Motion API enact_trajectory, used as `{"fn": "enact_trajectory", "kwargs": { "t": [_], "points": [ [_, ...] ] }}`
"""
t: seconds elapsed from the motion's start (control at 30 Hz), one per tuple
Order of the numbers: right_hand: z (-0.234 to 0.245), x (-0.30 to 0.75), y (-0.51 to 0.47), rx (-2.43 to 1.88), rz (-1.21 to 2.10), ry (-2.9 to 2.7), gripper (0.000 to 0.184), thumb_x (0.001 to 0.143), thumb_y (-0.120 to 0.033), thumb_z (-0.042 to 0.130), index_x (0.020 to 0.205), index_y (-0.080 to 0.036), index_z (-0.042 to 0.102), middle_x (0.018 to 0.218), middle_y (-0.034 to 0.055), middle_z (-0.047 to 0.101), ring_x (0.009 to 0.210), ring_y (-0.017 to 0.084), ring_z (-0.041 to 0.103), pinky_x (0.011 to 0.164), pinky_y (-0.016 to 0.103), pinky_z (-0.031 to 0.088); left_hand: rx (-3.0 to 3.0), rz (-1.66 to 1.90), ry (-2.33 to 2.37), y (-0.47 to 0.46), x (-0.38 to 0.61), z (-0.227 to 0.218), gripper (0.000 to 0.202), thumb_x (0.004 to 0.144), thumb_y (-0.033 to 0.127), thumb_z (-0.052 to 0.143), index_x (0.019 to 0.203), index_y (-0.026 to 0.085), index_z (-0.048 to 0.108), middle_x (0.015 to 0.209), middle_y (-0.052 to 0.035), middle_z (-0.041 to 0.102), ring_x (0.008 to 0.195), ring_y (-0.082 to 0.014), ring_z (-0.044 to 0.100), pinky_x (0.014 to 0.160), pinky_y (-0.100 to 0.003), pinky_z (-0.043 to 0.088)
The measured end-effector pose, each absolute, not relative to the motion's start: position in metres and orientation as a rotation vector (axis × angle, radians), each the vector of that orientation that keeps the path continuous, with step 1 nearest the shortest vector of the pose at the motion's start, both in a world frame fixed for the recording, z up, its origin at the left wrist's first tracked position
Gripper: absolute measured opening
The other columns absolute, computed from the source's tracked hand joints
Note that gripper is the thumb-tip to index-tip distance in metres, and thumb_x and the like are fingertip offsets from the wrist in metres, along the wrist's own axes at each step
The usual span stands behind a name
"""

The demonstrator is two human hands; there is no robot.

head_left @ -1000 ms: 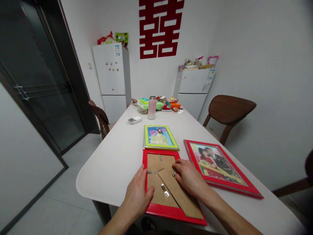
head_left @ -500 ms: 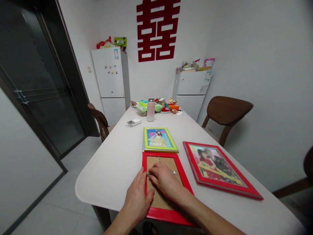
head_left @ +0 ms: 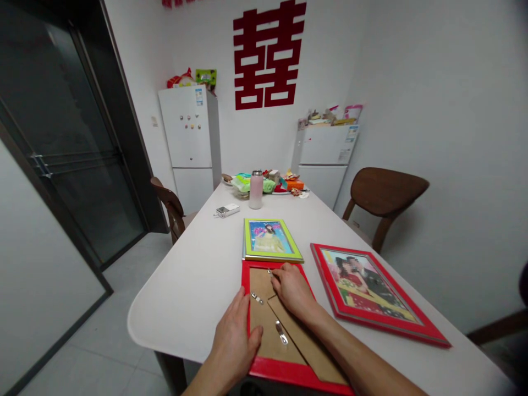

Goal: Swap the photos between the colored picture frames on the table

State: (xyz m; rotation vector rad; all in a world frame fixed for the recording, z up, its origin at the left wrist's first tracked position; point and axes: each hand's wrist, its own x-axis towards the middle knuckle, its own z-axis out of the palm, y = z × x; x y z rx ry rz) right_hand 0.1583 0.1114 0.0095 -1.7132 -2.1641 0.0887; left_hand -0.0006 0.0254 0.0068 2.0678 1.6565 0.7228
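A red picture frame (head_left: 284, 367) lies back side up at the table's near edge, its brown backing board (head_left: 264, 319) showing. My left hand (head_left: 237, 335) holds the frame's left side, fingers along the outer edge and thumb over the board. At the top, my right hand (head_left: 292, 291) has its fingers closed on a small metal clip (head_left: 270, 271). Another metal clip (head_left: 256, 298) sits by the left side, and a metal hanger (head_left: 281, 333) lies mid-board. The stand flap (head_left: 309, 341) is partly under my right forearm.
A green picture frame (head_left: 272, 240) touches the red frame's far edge. Another red frame (head_left: 379, 291) lies face up on the right. Farther back are a small white device (head_left: 227, 210), a pink bottle (head_left: 256, 190) and a pile of packages (head_left: 284, 184). Chairs (head_left: 388, 190) flank the white table (head_left: 185, 297).
My right hand has moved from the left-side clip up and right to the top clip. The left-side clip and hanger are now uncovered. The view has tilted slightly upward.
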Motion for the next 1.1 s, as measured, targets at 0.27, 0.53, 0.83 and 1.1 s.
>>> {"fn": "enact_trajectory", "kwargs": {
  "t": [0.27,0.53,0.83,1.1],
  "points": [
    [0.014,0.156,0.107,-1.681,0.144,-2.182,0.030,0.077,-0.022,0.041,0.099,-0.015,0.060,0.087,0.0096,0.055,0.083,0.018,0.047,0.074,0.026,0.033,2.075,0.719,1.662,0.026,0.000,0.006,0.057,0.069,0.024,0.046,0.122,0.005,0.036,0.132,-0.0136,0.031,0.119,-0.0210,0.031,0.100,-0.031,0.024],
    [0.032,0.184,0.044,-1.632,0.308,-2.281,0.037,0.068,-0.041,0.049,0.096,-0.019,0.059,0.089,0.0085,0.054,0.085,0.021,0.048,0.074,0.029,0.035,2.049,0.766,1.645,0.025,0.000,0.003,0.056,0.070,0.025,0.046,0.122,0.007,0.037,0.131,-0.0127,0.033,0.119,-0.0217,0.032,0.099,-0.032,0.024],
    [0.037,0.181,0.037,-1.624,0.427,-2.186,0.039,0.062,-0.026,0.050,0.099,-0.015,0.057,0.088,0.0082,0.054,0.085,0.019,0.050,0.077,0.028,0.037,1.968,0.868,1.586,0.024,-0.002,0.003,0.057,0.069,0.026,0.049,0.122,0.010,0.037,0.130,-0.0119,0.036,0.118,-0.0209,0.033,0.099,-0.033,0.024],
    [0.069,0.168,0.034,-1.541,0.369,-2.148,0.038,0.061,-0.025,0.053,0.097,-0.016,0.058,0.090,0.0079,0.053,0.085,0.019,0.049,0.077,0.030,0.038,1.365,1.226,1.350,0.036,0.003,0.026,0.026,0.065,0.033,0.052,0.084,0.015,0.056,0.093,-0.0071,0.062,0.090,-0.0228,0.055,0.081,-0.034,0.040]
  ]
}}
